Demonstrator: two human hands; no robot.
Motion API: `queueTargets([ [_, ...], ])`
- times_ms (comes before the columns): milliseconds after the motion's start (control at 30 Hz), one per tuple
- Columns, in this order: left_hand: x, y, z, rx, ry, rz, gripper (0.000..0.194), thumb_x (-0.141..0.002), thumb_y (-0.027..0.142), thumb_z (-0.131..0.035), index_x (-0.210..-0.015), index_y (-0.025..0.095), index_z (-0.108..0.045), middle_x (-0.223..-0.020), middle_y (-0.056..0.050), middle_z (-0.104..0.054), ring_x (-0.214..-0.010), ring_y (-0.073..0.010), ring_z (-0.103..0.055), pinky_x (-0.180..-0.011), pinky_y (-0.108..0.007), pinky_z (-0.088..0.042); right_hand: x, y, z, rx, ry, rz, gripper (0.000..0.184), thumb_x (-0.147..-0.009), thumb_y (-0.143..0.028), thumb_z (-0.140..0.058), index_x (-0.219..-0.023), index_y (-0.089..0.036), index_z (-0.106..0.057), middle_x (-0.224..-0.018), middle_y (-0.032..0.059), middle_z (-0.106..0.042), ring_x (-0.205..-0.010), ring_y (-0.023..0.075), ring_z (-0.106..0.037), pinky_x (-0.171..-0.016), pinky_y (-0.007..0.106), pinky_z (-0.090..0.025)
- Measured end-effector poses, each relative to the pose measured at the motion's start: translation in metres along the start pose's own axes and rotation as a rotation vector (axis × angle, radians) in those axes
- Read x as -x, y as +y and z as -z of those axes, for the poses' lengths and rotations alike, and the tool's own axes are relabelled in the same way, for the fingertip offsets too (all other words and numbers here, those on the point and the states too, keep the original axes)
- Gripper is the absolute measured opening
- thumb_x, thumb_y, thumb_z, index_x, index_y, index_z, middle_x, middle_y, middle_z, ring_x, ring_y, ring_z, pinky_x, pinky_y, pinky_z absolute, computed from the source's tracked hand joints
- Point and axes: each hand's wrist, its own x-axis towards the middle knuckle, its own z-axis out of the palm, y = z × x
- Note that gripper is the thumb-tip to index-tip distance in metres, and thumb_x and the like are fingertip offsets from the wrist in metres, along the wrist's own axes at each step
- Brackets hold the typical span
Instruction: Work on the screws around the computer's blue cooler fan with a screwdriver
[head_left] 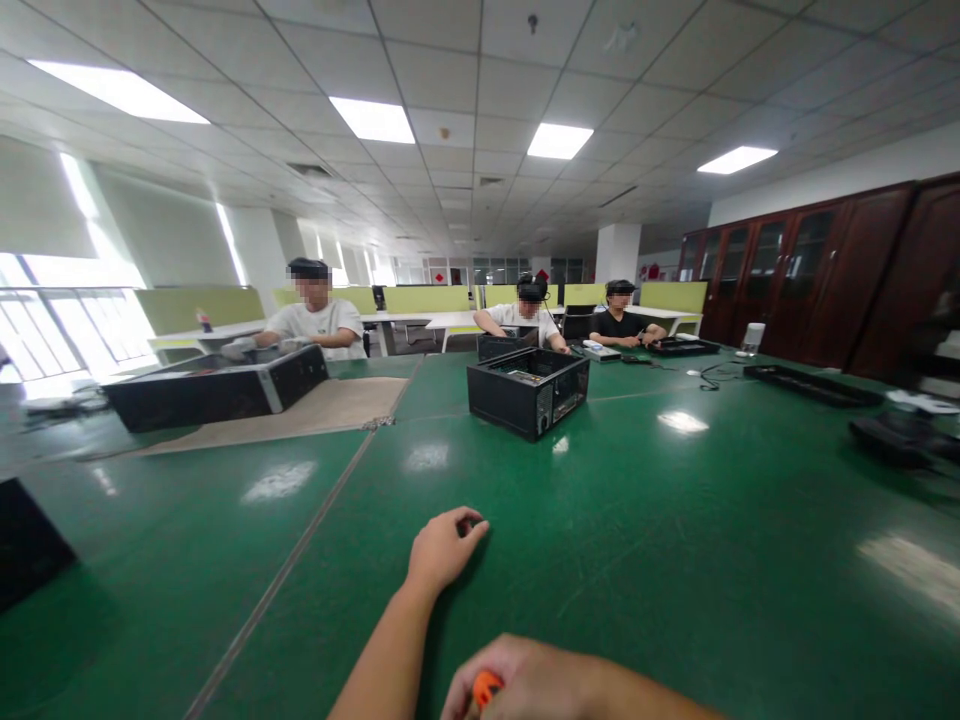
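My left hand (442,545) rests on the green table (675,560) with its fingers curled in and nothing visible in it. My right hand (525,680) is at the bottom edge, closed around a small orange object (486,687), most of which is hidden by the fingers. An open black computer case (527,390) stands on the table well beyond my left hand, out of reach of both hands.
A larger black computer case (217,385) lies at the left on a brown mat (315,410), with a person working at it. Two more people sit at the far end. Black panels (810,385) and cables lie at the right. A dark object (26,545) sits at the left edge.
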Motion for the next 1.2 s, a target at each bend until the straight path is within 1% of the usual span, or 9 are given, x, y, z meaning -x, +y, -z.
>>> queueTargets([
  [67,0.001,0.001,0.0,-0.005,-0.001,-0.001,0.025,-0.085,0.045,-0.058,-0.091,0.026,-0.073,-0.08,0.002,-0.072,-0.075,-0.0156,-0.064,-0.063,-0.024,-0.039,-0.001,-0.029,0.036,0.327,0.309,-0.013,0.031,-0.08,-0.019,-0.063,-0.11,-0.023,-0.07,-0.089,-0.0023,-0.07,-0.066,0.0104,-0.066,-0.065,0.02,-0.049],
  [100,0.002,0.001,0.001,-0.007,0.0,0.001,0.026,-0.086,0.046,-0.057,-0.089,0.026,-0.073,-0.08,0.001,-0.072,-0.075,-0.0157,-0.064,-0.063,-0.024,-0.038,-0.003,-0.043,0.062,0.56,0.591,-0.021,0.029,-0.082,-0.022,-0.064,-0.11,-0.027,-0.07,-0.095,-0.003,-0.072,-0.076,0.0118,-0.069,-0.072,0.021,-0.05],
  [133,0.001,0.001,0.001,-0.014,0.0,0.009,0.027,-0.086,0.046,-0.056,-0.087,0.025,-0.073,-0.079,0.001,-0.072,-0.074,-0.0158,-0.064,-0.062,-0.025,-0.038,-0.007,-0.055,0.091,0.638,0.746,-0.032,0.031,-0.087,-0.024,-0.059,-0.117,-0.027,-0.066,-0.111,0.0003,-0.07,-0.097,0.015,-0.067,-0.086,0.024,-0.048],
  [233,-0.004,0.002,0.001,-0.056,-0.001,0.043,0.031,-0.087,0.05,-0.054,-0.08,0.026,-0.072,-0.076,0.001,-0.071,-0.072,-0.0167,-0.064,-0.059,-0.026,-0.035,-0.025,-0.077,0.187,0.746,0.997,-0.139,0.039,-0.093,-0.031,-0.05,-0.13,-0.021,-0.058,-0.133,0.0106,-0.059,-0.124,0.0234,-0.054,-0.104,0.033,-0.039],
  [400,-0.014,0.004,-0.001,-0.102,-0.009,0.061,0.03,-0.085,0.051,-0.056,-0.074,0.027,-0.07,-0.072,0.002,-0.07,-0.069,-0.0171,-0.063,-0.059,-0.026,-0.032,-0.057,-0.068,0.307,0.859,1.135,-0.347,0.069,-0.083,-0.057,-0.06,-0.136,-0.014,-0.051,-0.144,0.0198,-0.047,-0.127,0.0347,-0.05,-0.105,0.04,-0.037],
  [600,-0.014,0.002,-0.003,-0.075,0.003,0.105,0.024,-0.081,0.049,-0.06,-0.074,0.028,-0.069,-0.071,0.003,-0.07,-0.068,-0.0161,-0.063,-0.059,-0.026,-0.032,-0.076,-0.053,0.373,0.935,0.973,-0.434,0.105,-0.068,-0.078,-0.061,-0.144,-0.008,-0.043,-0.142,0.024,-0.048,-0.127,0.0354,-0.051,-0.1,0.037,-0.041],
  [733,-0.014,0.003,-0.002,-0.074,-0.011,0.121,0.024,-0.081,0.049,-0.061,-0.075,0.028,-0.07,-0.07,0.003,-0.069,-0.069,-0.016,-0.063,-0.059,-0.027,-0.033,-0.073,-0.051,0.385,0.981,0.869,-0.414,0.091,-0.071,-0.079,-0.058,-0.136,-0.015,-0.054,-0.135,0.0177,-0.058,-0.122,0.0326,-0.055,-0.098,0.035,-0.042],
  [833,-0.015,0.004,0.0,-0.082,-0.008,0.128,0.026,-0.081,0.05,-0.06,-0.077,0.027,-0.07,-0.071,0.002,-0.069,-0.07,-0.0168,-0.063,-0.059,-0.027,-0.034,-0.053,-0.053,0.371,1.036,0.866,-0.424,0.088,-0.072,-0.084,-0.049,-0.129,-0.017,-0.061,-0.128,0.0182,-0.063,-0.118,0.0357,-0.058,-0.096,0.04,-0.042],
  [1200,-0.02,0.007,0.002,-0.12,-0.017,0.113,0.031,-0.081,0.055,-0.059,-0.078,0.026,-0.07,-0.073,0.0,-0.069,-0.071,-0.0184,-0.063,-0.057,-0.027,-0.034,0.126,-0.029,0.228,1.19,1.009,-0.549,0.077,-0.075,-0.079,-0.05,-0.129,-0.025,-0.059,-0.101,0.0137,-0.073,-0.09,0.0362,-0.068,-0.072,0.042,-0.047],
])
